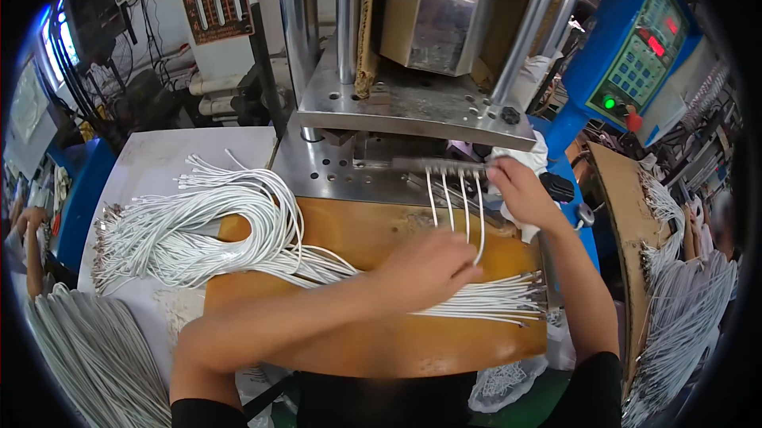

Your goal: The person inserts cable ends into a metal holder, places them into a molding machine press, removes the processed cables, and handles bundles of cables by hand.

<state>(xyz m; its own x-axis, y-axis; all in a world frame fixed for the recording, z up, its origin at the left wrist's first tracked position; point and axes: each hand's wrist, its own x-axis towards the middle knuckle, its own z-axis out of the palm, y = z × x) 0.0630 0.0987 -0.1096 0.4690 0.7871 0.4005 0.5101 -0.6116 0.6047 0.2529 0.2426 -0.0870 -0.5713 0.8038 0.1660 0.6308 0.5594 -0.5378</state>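
Observation:
A narrow metal bar (436, 164) lies across the front of the press, with several white cables (450, 204) hanging from it toward me. My right hand (520, 190) grips the bar's right end between thumb and fingers. My left hand (429, 267), slightly blurred, is curled over the lower stretch of these cables, and its fingers hide where they run. Beneath and beside it, a row of loose white cable ends (500, 298) fans out over the amber-brown board (365, 352). They lead back to a large looped cable bundle (198, 229) on the left.
The press's thick steel plate (413, 114) and upright posts (346, 15) stand just beyond my hands. A blue control box (635, 55) with lit red digits is at the right. Grey-white cable bundles (87, 348) lie low left, and others (686, 325) hang by cardboard at right.

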